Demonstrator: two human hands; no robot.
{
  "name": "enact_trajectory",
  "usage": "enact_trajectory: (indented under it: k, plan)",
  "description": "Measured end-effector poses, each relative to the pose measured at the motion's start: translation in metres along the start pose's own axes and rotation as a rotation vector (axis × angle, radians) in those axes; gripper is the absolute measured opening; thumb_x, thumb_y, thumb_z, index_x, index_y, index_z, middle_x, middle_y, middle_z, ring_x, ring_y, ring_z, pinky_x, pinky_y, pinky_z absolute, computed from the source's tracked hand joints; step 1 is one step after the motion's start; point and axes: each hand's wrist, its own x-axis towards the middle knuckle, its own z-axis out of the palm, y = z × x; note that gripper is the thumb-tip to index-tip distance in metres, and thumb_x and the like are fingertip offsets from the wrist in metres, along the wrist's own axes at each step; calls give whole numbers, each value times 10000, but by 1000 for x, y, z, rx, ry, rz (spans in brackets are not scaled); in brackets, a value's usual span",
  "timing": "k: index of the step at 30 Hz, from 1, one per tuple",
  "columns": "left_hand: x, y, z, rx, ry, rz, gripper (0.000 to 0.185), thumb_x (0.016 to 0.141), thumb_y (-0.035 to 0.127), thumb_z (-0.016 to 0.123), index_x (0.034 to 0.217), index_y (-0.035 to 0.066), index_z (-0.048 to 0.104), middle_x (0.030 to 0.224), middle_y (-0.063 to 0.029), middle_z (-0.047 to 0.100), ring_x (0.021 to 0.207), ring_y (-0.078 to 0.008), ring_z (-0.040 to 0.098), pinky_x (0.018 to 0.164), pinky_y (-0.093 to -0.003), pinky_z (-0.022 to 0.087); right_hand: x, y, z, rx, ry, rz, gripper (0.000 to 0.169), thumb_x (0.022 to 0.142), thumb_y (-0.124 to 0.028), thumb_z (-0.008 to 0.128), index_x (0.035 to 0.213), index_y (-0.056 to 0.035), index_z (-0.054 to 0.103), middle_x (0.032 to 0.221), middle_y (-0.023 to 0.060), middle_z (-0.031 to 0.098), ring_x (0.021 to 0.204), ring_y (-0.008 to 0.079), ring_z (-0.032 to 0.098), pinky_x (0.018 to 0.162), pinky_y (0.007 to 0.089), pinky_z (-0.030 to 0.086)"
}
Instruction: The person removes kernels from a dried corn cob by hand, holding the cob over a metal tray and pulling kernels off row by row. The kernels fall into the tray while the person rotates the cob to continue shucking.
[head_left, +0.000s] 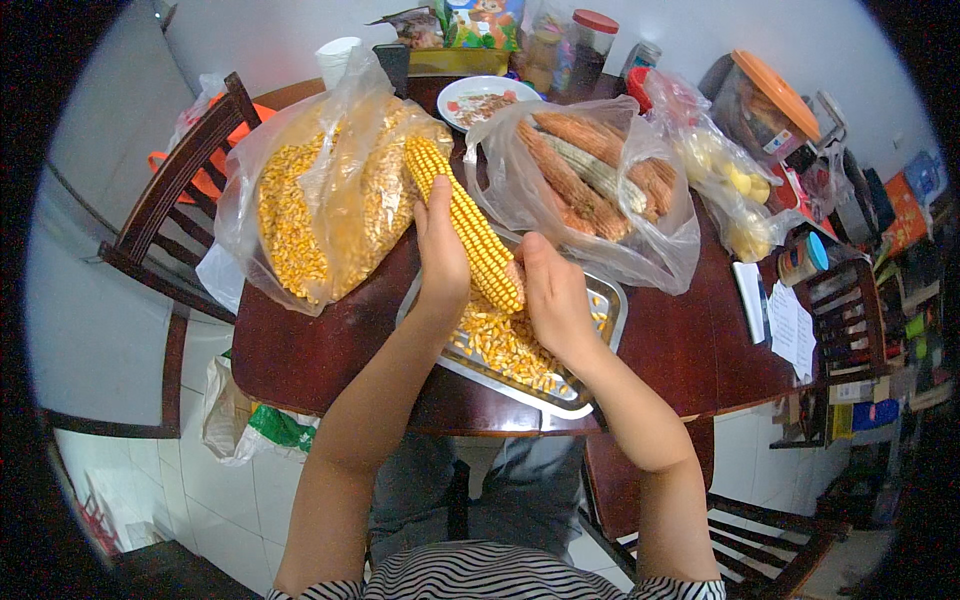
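A dried yellow corn cob (471, 225) lies slantwise above the tray, gripped along its left side by my left hand (442, 251). At the cob's lower right end, my right hand (556, 300) presses with curled fingers. Part of that end is bare and pinkish, with kernels gone. Under the hands sits a metal tray (611, 300) with loose corn kernels (510, 349) heaped in it. To the left stands a clear plastic bag of kernels (296, 217). A second plastic bag (679, 259), at the right, holds several stripped cobs (577, 176).
A white plate (450, 94) with food scraps is behind the tray. On the dark wooden table's (667, 345) right side are a bag of pale round items (739, 180), a blue-lidded jar (802, 259) and papers (789, 330). A wooden chair (180, 202) stands left.
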Motion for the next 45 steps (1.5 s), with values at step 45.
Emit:
enact_trajectory:
  k: [45]
  plan:
    - [-48,8,24,259,-427,183,311,992,295,460,1088,9,537,922,-113,593,850,-181,565,764,-319,433,2,-4,-12,24,-30,-11,397,1039,-355,303,941,-22,494,796,290,601,778,500,585,663,542,434]
